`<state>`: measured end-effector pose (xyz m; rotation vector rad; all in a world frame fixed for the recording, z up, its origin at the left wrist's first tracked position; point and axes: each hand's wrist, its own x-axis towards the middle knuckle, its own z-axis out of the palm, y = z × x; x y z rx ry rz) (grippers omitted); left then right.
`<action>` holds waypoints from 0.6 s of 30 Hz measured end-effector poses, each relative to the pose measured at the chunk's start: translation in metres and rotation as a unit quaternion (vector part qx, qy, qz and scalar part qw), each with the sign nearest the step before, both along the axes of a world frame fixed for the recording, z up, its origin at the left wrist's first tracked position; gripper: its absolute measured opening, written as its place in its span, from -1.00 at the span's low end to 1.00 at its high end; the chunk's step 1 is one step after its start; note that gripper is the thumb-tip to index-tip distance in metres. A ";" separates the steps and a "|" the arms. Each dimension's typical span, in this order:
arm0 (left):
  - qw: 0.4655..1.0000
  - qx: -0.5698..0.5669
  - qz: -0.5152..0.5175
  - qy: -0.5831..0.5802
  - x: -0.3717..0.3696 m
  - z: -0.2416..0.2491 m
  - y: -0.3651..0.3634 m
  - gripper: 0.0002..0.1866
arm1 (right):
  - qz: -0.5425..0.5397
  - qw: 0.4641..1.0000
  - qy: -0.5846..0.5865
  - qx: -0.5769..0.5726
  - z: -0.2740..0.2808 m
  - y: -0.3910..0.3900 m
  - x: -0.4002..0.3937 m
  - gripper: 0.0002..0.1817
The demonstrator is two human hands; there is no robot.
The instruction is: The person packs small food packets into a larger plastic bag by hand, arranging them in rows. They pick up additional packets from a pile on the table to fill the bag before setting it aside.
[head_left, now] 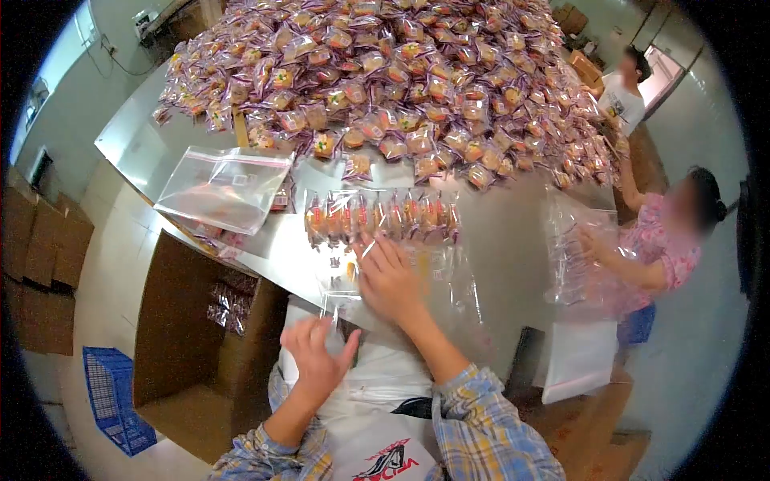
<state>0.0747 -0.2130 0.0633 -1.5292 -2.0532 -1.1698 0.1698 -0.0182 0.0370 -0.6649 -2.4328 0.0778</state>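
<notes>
A clear plastic bag (453,276) lies flat on the metal table in front of me. A row of several small wrapped snack packs (381,215) sits at its far end, apparently inside the bag. My right hand (388,280) rests on the bag just below the row, fingers stretched out and touching the film. Off the table's near edge, my left hand (315,357) is raised with thumb and fingers apart, holding nothing. Left of the row lies a stack of clear bags (227,188) with a pink strip along the top.
A large heap of wrapped snacks (385,80) covers the back of the metal table (513,232). An open cardboard box (180,321) stands at lower left beside a blue crate (112,401). At right, a person (642,248) handles another clear bag; another person (624,100) stands farther back.
</notes>
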 end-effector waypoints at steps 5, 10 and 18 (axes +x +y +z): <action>0.968 -0.214 -0.093 -0.095 -0.041 0.000 0.007 -0.70 | 0.011 0.999 -0.005 0.039 -0.006 0.015 -0.054 -0.34; 0.978 -0.111 -0.085 -0.156 -0.030 0.008 0.004 -0.81 | 0.012 1.000 0.007 0.008 -0.008 0.019 -0.079 -0.45; 0.979 -0.073 -0.087 -0.168 -0.044 0.021 -0.007 -0.79 | -0.077 0.996 0.011 0.041 -0.015 0.006 -0.098 -0.45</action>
